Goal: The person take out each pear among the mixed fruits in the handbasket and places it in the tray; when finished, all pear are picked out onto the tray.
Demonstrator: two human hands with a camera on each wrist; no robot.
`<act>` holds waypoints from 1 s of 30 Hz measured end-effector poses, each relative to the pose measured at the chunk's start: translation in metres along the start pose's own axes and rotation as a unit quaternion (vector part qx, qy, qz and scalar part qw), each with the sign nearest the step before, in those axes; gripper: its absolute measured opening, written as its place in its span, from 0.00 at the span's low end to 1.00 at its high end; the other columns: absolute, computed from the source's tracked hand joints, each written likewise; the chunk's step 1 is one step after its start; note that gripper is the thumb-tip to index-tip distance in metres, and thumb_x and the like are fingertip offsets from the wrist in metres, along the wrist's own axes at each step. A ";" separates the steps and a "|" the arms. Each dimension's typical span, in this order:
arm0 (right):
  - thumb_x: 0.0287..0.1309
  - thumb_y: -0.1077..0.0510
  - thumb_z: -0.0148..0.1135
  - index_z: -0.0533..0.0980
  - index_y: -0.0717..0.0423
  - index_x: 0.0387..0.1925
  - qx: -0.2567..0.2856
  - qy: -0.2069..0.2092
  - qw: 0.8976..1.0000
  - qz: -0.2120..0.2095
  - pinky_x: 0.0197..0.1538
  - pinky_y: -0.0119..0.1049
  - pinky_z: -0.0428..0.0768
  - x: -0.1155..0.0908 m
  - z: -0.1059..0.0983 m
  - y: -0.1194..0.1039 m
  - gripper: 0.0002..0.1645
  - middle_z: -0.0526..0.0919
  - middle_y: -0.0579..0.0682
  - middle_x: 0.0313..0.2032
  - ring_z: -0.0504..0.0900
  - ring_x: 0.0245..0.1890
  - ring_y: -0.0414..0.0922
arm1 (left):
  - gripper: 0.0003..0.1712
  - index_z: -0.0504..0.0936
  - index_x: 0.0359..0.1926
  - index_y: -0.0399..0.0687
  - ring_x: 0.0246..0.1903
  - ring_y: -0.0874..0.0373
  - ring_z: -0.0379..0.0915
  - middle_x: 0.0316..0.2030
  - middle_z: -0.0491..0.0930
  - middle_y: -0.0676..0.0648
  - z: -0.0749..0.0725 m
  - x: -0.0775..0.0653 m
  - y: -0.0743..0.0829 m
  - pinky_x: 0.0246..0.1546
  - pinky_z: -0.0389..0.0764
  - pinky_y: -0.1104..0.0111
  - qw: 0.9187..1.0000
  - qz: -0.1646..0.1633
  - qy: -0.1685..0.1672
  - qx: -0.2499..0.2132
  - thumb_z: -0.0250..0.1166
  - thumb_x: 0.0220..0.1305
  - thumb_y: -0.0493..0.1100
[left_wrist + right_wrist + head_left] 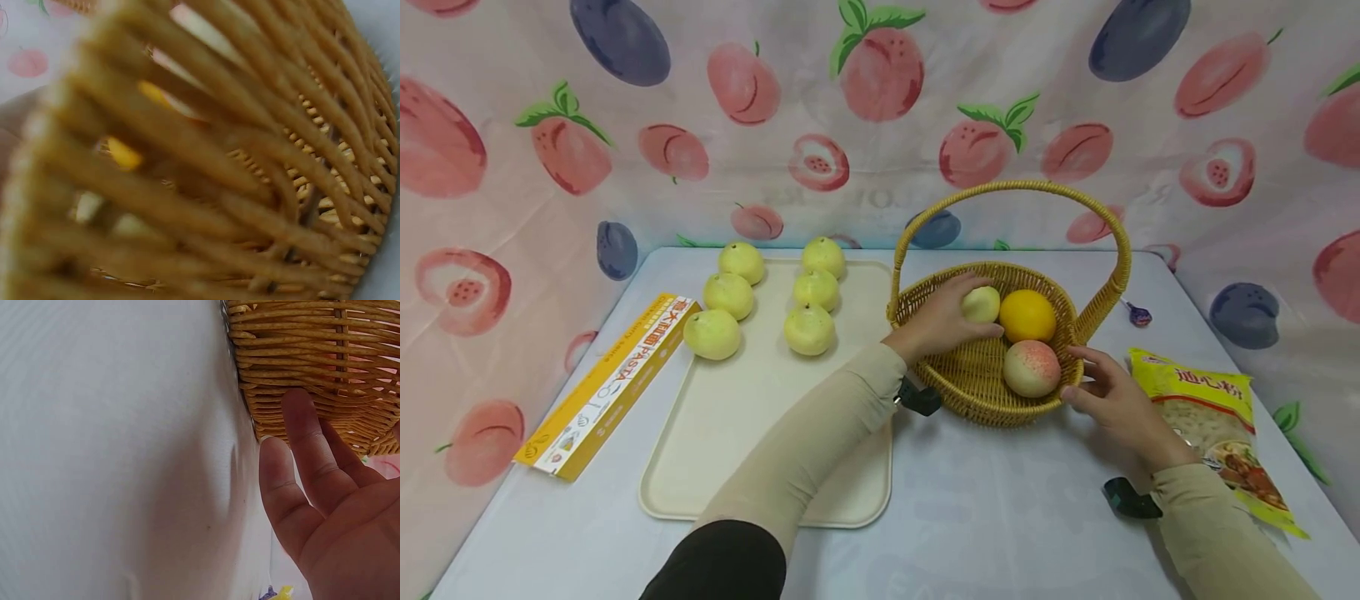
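My left hand (pixel 936 327) reaches into a wicker basket (pixel 962 407) and grips a round pale yellow-green fruit (pixel 981 305), thumb in front and fingers behind. Beside that fruit in the basket lie an orange (pixel 1027 316) and a peach (pixel 1032 368). At the basket's right rim, below the foot of the handle, my right hand (pixel 1112 400) holds the edge. From the right wrist view, fingertips (pixel 300 403) touch the woven side wall. The left wrist view is mostly filled by blurred wicker, with the left hand largely hidden behind it.
Left of the basket lies a cream tray (pixel 760 417) with several pale yellow-green fruits (pixel 808 328) in two rows. A pasta box (pixel 606 387) is beside the tray. On the right are a yellow food packet (pixel 1213 425) and a small purple lollipop (pixel 1138 314). A tall handle (pixel 1011 187) arches over the basket.
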State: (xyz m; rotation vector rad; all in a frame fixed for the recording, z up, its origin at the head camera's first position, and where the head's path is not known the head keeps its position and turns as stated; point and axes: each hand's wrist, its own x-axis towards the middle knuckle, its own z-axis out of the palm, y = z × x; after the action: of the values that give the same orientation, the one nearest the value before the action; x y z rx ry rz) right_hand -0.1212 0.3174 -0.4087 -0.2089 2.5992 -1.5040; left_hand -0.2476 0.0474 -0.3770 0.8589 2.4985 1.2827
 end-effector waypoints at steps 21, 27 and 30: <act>0.72 0.59 0.59 0.53 0.65 0.74 0.000 0.000 1.000 0.008 0.43 0.27 0.79 0.002 0.000 0.000 0.39 0.60 0.77 0.66 0.77 0.42 0.30 | 0.43 0.67 0.73 0.50 0.58 0.52 0.66 0.70 0.61 0.43 0.009 0.011 -0.005 0.42 0.76 0.67 0.999 -0.046 0.011 -0.001 0.73 0.61 0.53; 0.72 0.57 0.59 0.52 0.64 0.75 -0.001 -0.001 1.000 0.013 0.43 0.27 0.79 0.002 0.000 0.000 0.39 0.59 0.76 0.67 0.77 0.43 0.30 | 0.40 0.68 0.73 0.51 0.51 0.51 0.69 0.67 0.59 0.40 0.008 0.010 -0.006 0.44 0.77 0.64 0.998 -0.058 0.013 -0.013 0.71 0.63 0.53; 0.72 0.58 0.59 0.53 0.65 0.74 -0.001 0.002 1.000 0.009 0.42 0.27 0.79 0.001 0.001 0.000 0.39 0.60 0.77 0.66 0.77 0.42 0.30 | 0.40 0.69 0.72 0.50 0.50 0.52 0.69 0.66 0.60 0.40 0.009 0.010 -0.006 0.45 0.77 0.65 0.998 -0.056 0.015 -0.013 0.71 0.63 0.53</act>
State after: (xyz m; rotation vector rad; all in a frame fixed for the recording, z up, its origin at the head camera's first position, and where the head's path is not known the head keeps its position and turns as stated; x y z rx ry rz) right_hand -0.1225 0.3163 -0.4088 -0.1831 2.5996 -1.4969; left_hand -0.2542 0.0565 -0.3863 0.6884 2.5089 1.2977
